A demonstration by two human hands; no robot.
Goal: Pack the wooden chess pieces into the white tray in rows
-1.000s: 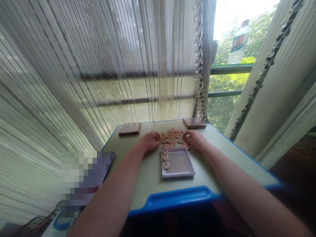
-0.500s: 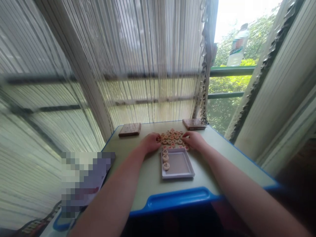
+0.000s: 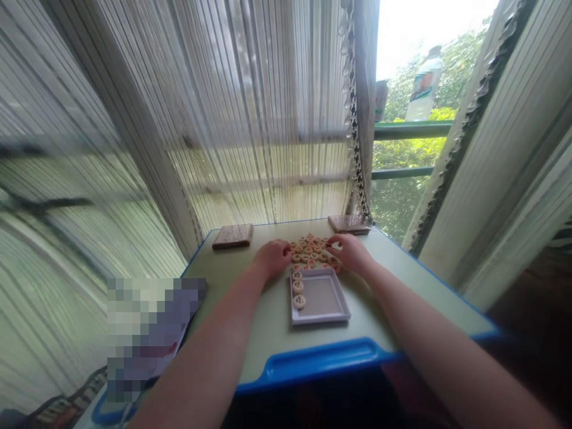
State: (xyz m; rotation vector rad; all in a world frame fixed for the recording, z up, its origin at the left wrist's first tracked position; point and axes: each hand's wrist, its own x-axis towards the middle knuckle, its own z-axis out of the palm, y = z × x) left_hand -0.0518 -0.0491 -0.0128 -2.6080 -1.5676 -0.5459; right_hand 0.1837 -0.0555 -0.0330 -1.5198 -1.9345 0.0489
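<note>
Round wooden Chinese chess pieces (image 3: 309,249) with red and dark characters lie in a loose heap between my hands. My left hand (image 3: 273,257) is at the heap's left side, its fingers curled inward; what they hold, if anything, is hidden. At the right side, my right hand (image 3: 348,250) reaches in with thumb and forefinger apart, their tips at the outermost pieces. Directly in front of the heap sits a shallow white box tray (image 3: 322,322). Three pieces with dark characters (image 3: 298,287) line its left wall.
Flat brown wooden cases lie at the table's back left (image 3: 232,236) and back right (image 3: 347,224). The pale table (image 3: 214,280) has a raised blue edge. A bottle (image 3: 422,89) stands on the window rail beyond. Striped curtains hang close behind the table.
The view has turned slightly. My right thumb and forefinger have spread a little apart at the heap's edge. My left hand stays nearly in place, and the tray's three pieces are unchanged.
</note>
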